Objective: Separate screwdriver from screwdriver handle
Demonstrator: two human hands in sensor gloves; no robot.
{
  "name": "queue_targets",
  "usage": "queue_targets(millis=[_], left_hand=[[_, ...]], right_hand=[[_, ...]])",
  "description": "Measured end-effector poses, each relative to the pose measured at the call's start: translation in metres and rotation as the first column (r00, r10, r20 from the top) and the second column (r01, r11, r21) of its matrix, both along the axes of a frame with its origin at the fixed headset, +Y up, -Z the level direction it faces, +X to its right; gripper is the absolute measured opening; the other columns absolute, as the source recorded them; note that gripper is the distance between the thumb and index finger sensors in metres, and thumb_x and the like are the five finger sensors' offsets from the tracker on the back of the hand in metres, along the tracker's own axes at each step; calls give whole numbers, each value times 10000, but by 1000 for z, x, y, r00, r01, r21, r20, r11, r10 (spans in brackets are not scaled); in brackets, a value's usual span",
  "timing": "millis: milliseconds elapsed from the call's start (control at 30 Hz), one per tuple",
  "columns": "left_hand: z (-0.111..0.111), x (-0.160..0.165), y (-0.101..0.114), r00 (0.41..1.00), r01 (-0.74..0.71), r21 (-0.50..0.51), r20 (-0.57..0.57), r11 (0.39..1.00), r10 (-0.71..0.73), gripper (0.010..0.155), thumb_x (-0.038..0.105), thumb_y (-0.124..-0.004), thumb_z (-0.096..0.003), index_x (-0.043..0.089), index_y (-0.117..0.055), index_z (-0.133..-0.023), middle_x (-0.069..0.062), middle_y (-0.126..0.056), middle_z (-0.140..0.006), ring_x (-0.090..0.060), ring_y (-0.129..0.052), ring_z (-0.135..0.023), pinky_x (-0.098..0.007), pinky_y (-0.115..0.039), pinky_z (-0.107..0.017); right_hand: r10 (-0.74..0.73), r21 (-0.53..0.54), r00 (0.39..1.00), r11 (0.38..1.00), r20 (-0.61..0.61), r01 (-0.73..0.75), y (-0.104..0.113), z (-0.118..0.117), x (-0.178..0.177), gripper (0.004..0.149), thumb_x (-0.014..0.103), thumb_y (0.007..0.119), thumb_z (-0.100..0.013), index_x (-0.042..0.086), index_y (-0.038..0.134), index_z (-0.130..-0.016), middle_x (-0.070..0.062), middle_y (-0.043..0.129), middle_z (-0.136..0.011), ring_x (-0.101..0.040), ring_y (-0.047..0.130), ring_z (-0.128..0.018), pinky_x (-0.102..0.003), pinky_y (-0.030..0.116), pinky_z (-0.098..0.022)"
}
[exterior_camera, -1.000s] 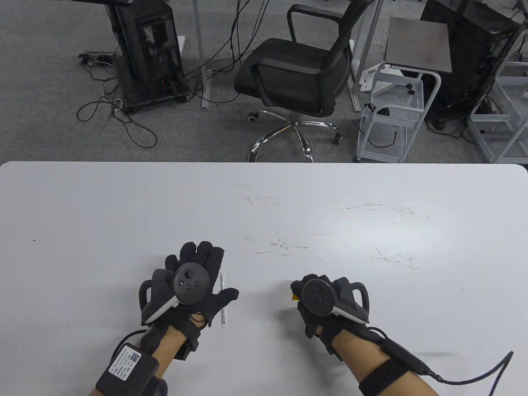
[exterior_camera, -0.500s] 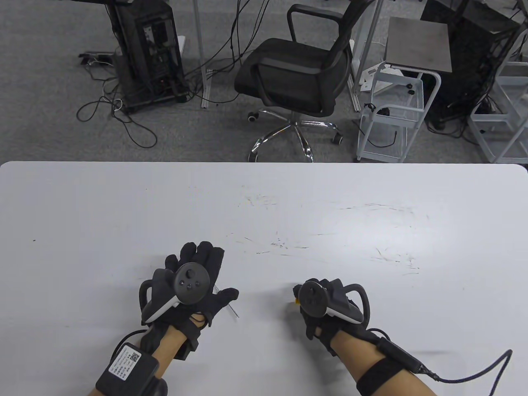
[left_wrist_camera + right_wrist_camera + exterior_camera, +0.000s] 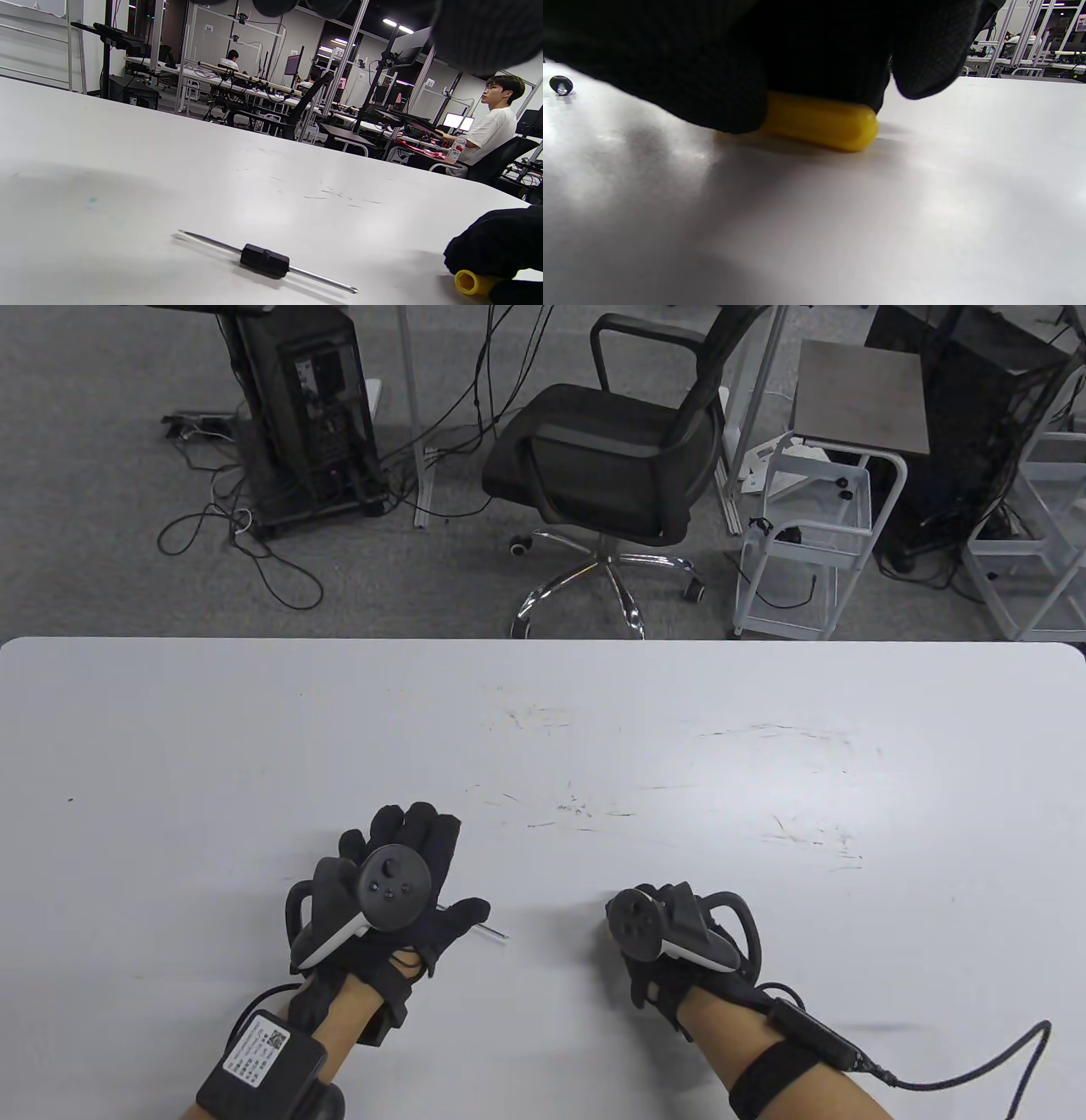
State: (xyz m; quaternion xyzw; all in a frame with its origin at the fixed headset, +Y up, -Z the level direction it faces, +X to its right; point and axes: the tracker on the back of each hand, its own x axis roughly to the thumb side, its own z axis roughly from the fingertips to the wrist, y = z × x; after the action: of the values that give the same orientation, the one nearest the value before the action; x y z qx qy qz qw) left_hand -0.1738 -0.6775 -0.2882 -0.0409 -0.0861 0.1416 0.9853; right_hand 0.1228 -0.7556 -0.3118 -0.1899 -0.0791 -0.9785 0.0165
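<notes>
Two parts now, so we judge the split done: screwdriver (image 3: 265, 261) lies loose on the desk (image 3: 543, 712) under our flat, spread left hand (image 3: 390, 903), right hand (image 3: 657, 937) grips the yellow screwdriver handle (image 3: 821, 120) against the desk, only release left.

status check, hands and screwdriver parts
Left hand flat, open. Right hand grips yellow handle on the table. Metal shaft lies loose, already separated. Nothing in the way.
</notes>
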Motion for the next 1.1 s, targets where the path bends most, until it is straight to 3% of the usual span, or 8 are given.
queue_targets(millis=[533,733,900,1100], left_hand=[[-1,-1,0,1000,7,-2,-4,1000,-7,932,737,-757,-375,374,-323,-1115,47,-263,-1192,-405,-278,-1168,-667,-275,-795],[-1,-2,0,1000,6,-6,-5,1000,-6,932,737,-757,-376,371,-323,-1116,46,-263,-1191,-403,-279,-1168,-666,-275,-796],[-1,-2,0,1000,9,-10,-5,1000,-9,933,737,-757,-375,372,-324,-1116,46,-265,-1191,-405,-280,-1167,-666,-275,-795],[-2,-2,0,1000,10,-12,-2,1000,-10,923,736,-750,-381,373,-325,-1115,47,-263,-1191,-402,-277,-1168,-666,-274,-795]], right_hand=[[25,-25,1000,999,8,-25,4,2,1,612,359,900,-536,166,618,-1044,-58,638,-1026,-431,749,-914,-605,651,-661],[-134,66,991,989,0,134,46,6,6,673,400,915,-521,172,582,-1060,-54,582,-1054,-443,672,-964,-618,614,-677],[-323,175,945,929,-46,326,80,15,18,684,498,876,-521,178,593,-1055,-46,580,-1060,-447,647,-990,-627,599,-686],[-411,213,908,883,-78,418,97,22,28,670,528,845,-527,178,611,-1048,-45,562,-1081,-454,611,-1020,-649,562,-708]])
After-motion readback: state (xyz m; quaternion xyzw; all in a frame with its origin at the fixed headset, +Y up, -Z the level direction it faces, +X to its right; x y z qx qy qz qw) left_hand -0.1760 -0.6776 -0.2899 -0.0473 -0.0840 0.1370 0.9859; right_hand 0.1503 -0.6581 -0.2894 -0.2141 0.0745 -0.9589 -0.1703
